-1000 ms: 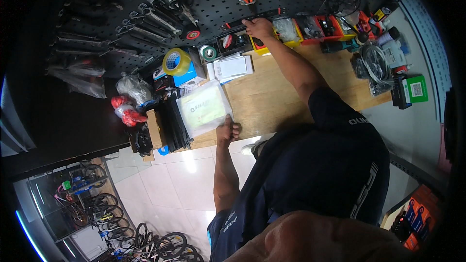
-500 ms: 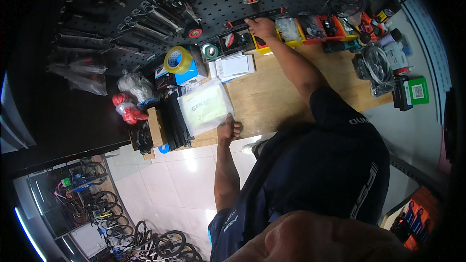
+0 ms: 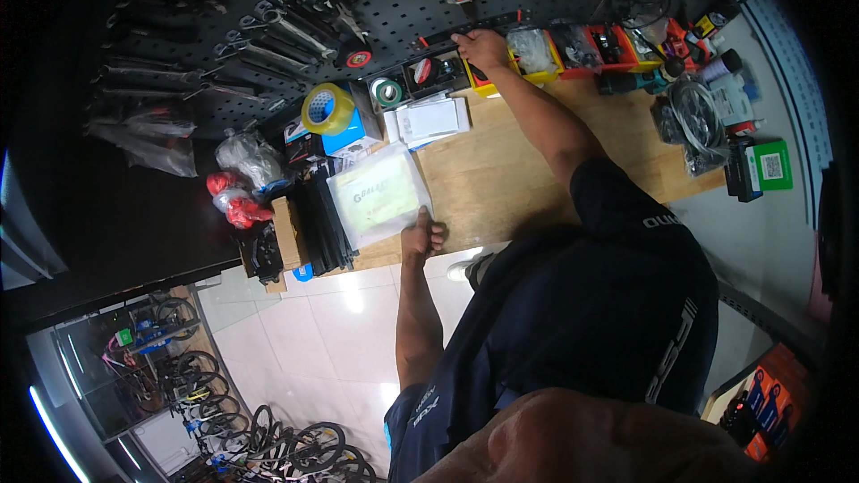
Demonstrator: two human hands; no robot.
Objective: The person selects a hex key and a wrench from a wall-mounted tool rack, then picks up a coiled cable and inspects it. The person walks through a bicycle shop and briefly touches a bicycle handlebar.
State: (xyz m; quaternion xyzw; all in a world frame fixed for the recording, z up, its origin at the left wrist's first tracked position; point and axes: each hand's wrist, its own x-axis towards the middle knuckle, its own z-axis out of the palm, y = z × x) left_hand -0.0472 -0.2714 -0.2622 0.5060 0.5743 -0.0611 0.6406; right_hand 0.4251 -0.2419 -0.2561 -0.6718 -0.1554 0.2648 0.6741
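Note:
My left hand [image 3: 422, 238] rests at the bench's front edge, fingers curled and nothing visible in them. Its thumb lies against the lower right corner of a flat, frosted plastic packet [image 3: 378, 197] with a pale yellow-green insert. Reaching to the back of the bench, my right hand [image 3: 484, 51] is over a yellow parts bin [image 3: 548, 79]. Its fingers are bent together beside a black strip with red ends [image 3: 447, 38] at the pegboard's foot. Whatever those fingertips grip, if anything, is too small to make out.
Wrenches [image 3: 295, 33] hang on the black pegboard. A tape roll [image 3: 327, 109], white boxes [image 3: 433, 122] and black strips [image 3: 329, 219] stand left on the wooden bench [image 3: 501, 170]. Red bins [image 3: 611, 49], a coiled cable [image 3: 696, 116] and a green box [image 3: 771, 166] line the right.

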